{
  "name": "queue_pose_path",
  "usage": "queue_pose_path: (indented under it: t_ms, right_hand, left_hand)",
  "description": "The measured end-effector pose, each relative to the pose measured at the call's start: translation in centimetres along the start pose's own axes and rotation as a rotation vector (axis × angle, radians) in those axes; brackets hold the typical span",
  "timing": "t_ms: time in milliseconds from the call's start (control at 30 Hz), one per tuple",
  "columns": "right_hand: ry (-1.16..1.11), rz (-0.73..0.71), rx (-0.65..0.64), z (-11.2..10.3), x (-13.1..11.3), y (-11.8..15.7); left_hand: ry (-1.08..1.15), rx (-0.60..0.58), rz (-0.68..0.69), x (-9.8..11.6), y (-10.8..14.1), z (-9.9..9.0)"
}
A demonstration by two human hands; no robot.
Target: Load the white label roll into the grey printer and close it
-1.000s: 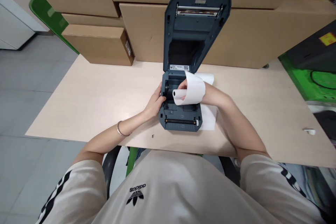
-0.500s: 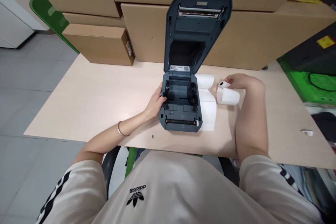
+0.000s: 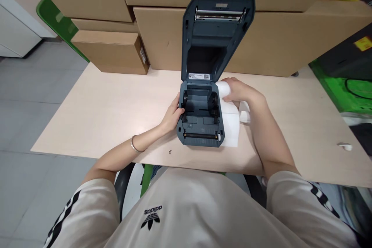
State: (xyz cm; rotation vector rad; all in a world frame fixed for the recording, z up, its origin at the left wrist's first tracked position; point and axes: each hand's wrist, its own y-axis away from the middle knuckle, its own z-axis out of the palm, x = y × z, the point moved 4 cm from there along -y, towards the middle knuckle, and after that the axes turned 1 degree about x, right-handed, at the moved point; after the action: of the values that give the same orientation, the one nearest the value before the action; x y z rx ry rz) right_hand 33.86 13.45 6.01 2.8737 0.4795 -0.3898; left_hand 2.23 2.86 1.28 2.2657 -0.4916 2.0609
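A dark grey label printer (image 3: 200,131) stands on the table with its lid (image 3: 207,35) raised, its roll bay bare inside. My left hand (image 3: 172,116) grips the printer's left side, thumb over the rim and fingers against the wall. To the printer's right, my right hand (image 3: 236,90) is closed round the end of a white paper roll (image 3: 223,89); its fingertips are partly hidden. From that roll a white paper strip (image 3: 231,126) lies flat toward me. A second curl of white paper (image 3: 244,116) sits by my right wrist, partly covered by the forearm.
Stacked cardboard boxes (image 3: 162,42) wall off the back of the table (image 3: 124,104), with a smaller box (image 3: 109,52) at the back left. A small white object (image 3: 345,147) lies at the right. Near the front edge is a tiny dark bit (image 3: 170,152).
My right hand has moved left, from the small roll and loose curl to the paper roll beside the printer, and has closed on it. My left hand stays on the printer.
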Motion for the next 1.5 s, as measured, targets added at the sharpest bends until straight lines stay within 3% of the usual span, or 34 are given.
queue_pose_path:
  t_ms: [100,267,367,467,567,733,867,1200,1367,1500]
  right_hand:
    - [-0.020,-0.012,-0.024,-0.7,-0.1,0.2]
    - [-0.030,-0.068,-0.071,-5.6,0.0,4.8]
    - [-0.037,-0.030,-0.012,-8.2,-1.0,8.4]
    - [-0.065,-0.012,0.111,-9.3,-3.5,10.6]
    - [-0.151,-0.104,0.212,-8.5,-7.2,10.3]
    - [-0.159,-0.357,0.239,-5.2,-11.7,7.1]
    - [-0.118,-0.419,0.252,-3.6,-12.1,5.8]
    - [0.050,-0.399,0.133,-0.1,-12.4,3.7]
    - [-0.021,-0.394,0.121,-1.2,-14.5,8.1]
    - [-0.126,-0.481,-0.158,-0.4,-16.7,13.4]
  left_hand:
    - [0.006,0.006,0.019,0.0,0.0,-0.1]
    - [0.011,0.008,0.030,-0.4,0.1,-0.3]
    - [0.015,0.012,0.030,-0.4,0.2,-0.2]
    - [0.012,-0.003,0.059,0.1,0.3,0.0]
    - [-0.016,0.001,0.043,0.3,0.3,0.0]
    - [-0.027,0.021,0.000,0.1,0.2,0.0]
    - [-0.038,0.027,0.000,0.2,0.2,0.1]
    - [0.002,0.013,-0.035,-0.6,0.3,-0.2]
    - [-0.003,0.008,-0.008,0.0,0.4,-0.1]
    - [0.004,0.016,-0.003,0.5,0.5,0.1]
